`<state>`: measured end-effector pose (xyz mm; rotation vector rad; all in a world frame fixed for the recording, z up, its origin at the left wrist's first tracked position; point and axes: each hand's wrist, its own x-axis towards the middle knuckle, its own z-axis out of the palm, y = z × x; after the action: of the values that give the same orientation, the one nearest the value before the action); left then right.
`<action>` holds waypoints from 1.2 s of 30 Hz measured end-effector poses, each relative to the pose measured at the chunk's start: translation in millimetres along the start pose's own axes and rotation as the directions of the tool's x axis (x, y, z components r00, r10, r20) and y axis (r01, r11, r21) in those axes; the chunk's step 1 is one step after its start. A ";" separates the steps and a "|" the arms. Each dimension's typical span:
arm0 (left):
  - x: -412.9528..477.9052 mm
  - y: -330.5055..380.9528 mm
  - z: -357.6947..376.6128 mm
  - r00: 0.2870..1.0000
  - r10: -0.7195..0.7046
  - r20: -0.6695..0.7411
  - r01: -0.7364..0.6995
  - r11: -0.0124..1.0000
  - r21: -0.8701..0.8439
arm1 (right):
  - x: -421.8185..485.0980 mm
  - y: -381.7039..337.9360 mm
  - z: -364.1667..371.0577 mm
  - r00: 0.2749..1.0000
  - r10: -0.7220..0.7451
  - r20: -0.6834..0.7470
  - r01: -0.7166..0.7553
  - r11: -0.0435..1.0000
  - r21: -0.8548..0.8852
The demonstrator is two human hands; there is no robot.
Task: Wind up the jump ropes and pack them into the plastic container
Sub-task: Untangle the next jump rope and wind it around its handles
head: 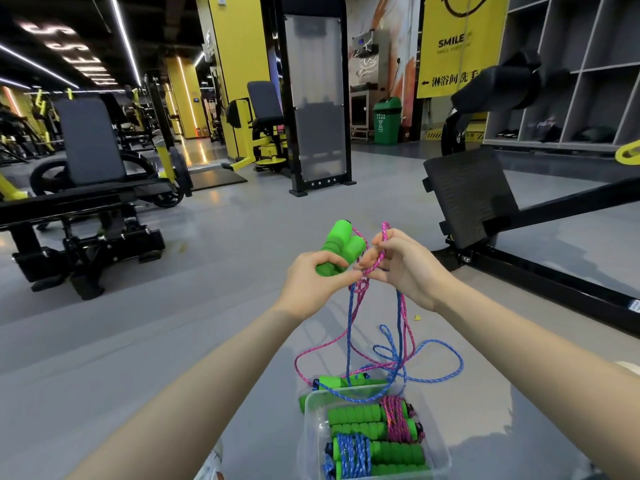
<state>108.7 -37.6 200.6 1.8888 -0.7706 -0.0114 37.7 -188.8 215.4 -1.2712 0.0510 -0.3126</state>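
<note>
My left hand (311, 289) grips two green foam handles (341, 247) of a pink jump rope, held side by side and raised. My right hand (403, 268) pinches a loop of the pink rope (383, 237) right beside the handles. The pink rope hangs down and tangles with a blue rope (433, 355) lying in loops on the floor. The blue rope's green handles (332, 382) rest on the floor just behind the clear plastic container (311, 431). Inside the container lie two wound ropes, one pink (394, 417) and one blue (351, 452), each wrapped around green handles.
The grey gym floor (242, 271) stretches ahead. A black weight bench (86, 216) stands at left. At right a black machine with a footplate (471, 192) and a low frame rail (554, 282) comes close to my right arm. Grey cubby shelves (571, 81) line the far right.
</note>
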 end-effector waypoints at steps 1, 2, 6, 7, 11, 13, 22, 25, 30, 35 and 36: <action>-0.9 -1.4 0.2 1.000 -0.001 0.015 0.000 1.000 0.024 | 0.4 -1.1 -0.5 1.000 -0.014 0.003 0.014 1.000 -0.013; -2.3 -2.7 0.6 1.000 -0.003 0.029 0.002 0.999 0.049 | 0.4 -2.0 -0.5 1.000 -0.024 0.005 0.024 0.999 -0.044; -3.7 -1.4 0.3 1.000 0.008 -0.024 -0.006 0.998 0.070 | -0.1 -1.2 -1.3 0.999 -0.037 -0.015 0.033 0.980 -0.197; -2.5 -0.8 -1.6 0.998 0.015 -0.055 -0.011 0.997 0.079 | 0.3 -1.3 -2.5 0.999 -0.033 -0.032 0.025 0.976 -0.217; 3.0 -3.2 -13.1 0.993 -0.003 -0.121 0.010 0.998 0.054 | 4.2 1.7 -21.9 0.973 0.140 -0.186 -0.209 0.877 -0.433; 3.3 -5.0 -15.8 0.991 -0.037 -0.132 0.040 0.999 0.022 | 2.4 7.4 -34.2 0.938 0.202 -0.282 -0.347 0.557 -0.754; -5.3 11.7 -13.3 0.996 -0.084 0.025 0.087 0.978 -0.190 | 10.9 15.5 -19.2 0.964 -0.221 -0.147 0.023 0.620 -0.784; -8.6 15.8 -9.8 0.991 -0.116 0.060 0.128 0.957 -0.260 | 7.2 12.1 -11.6 0.951 -0.310 0.006 0.164 0.487 -0.858; -11.7 20.7 -4.9 0.980 -0.116 0.165 0.162 0.938 -0.307 | 1.4 21.3 -13.9 0.949 -0.282 0.143 0.183 0.121 -0.976; -13.4 21.0 -1.2 0.955 -0.105 0.278 0.182 0.947 -0.266 | -3.4 24.7 -21.2 0.852 -0.398 0.341 0.191 -0.370 -0.909; -12.3 19.9 -0.5 0.948 -0.122 0.293 0.205 0.940 -0.272 | -3.7 26.3 -24.6 0.827 -0.408 0.386 0.209 -0.415 -0.885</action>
<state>89.1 -35.7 213.2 1.6718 -0.7439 -0.4791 34.4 -203.9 182.7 -3.1306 0.0261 -1.0777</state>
